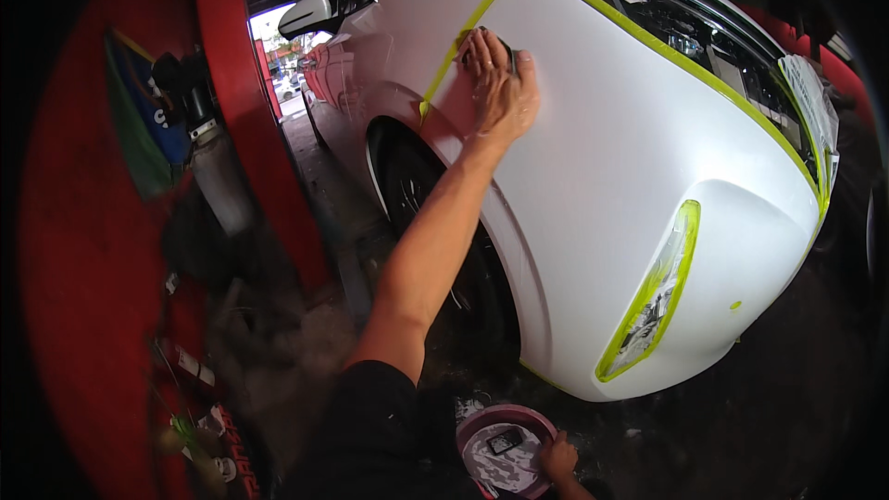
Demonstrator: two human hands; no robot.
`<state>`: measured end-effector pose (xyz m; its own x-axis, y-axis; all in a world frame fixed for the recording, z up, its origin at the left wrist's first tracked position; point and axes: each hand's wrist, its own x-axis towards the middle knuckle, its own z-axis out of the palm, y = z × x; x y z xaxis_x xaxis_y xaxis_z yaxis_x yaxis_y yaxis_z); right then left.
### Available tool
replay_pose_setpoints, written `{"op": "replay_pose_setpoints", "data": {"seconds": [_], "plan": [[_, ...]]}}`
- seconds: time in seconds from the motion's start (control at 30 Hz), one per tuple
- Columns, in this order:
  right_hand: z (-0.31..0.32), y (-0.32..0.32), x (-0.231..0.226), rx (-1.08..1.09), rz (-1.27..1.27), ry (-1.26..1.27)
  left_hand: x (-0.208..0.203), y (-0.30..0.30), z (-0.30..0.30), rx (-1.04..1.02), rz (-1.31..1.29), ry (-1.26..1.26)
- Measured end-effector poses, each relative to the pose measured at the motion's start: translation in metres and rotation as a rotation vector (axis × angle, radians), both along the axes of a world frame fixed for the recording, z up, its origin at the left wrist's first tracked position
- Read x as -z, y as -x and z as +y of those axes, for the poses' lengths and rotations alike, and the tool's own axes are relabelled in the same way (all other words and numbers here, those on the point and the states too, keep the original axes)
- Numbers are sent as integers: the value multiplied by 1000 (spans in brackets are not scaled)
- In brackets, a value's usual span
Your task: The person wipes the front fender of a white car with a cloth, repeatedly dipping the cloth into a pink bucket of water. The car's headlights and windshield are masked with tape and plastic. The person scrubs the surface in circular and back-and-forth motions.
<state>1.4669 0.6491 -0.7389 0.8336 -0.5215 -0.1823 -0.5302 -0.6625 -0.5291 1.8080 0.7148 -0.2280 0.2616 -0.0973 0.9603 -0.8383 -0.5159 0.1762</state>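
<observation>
My left hand (500, 93) presses on the white car panel (602, 130), fingers close together and thumb out to the right. Under the palm a dark pad (506, 48) shows in part; most of it is hidden. Yellow-green masking tape (486, 2) runs down the panel just beside the fingers. At the bottom, my right hand (558, 459) grips the rim of a pinkish basin (470, 426). Whitish liquid lies in the basin, along with a dark rectangular block (505, 442).
Tape frames a narrow clear lamp (653, 306) low on the car and a dark glossy area (685, 32) at upper right. A wheel (412, 185) sits below my forearm. A red post (255, 111) and a grey cylinder (220, 181) stand at left.
</observation>
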Motion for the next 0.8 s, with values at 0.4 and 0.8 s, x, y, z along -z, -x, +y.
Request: {"op": "replay_pose_setpoints", "data": {"seconds": [0.4,0.8], "plan": [[-6,2,1,21,-20,11,37,48,-51,37,-257,-160],[-13,15,13,32,52,10,-53,47,-53,147,-301,-278]]}}
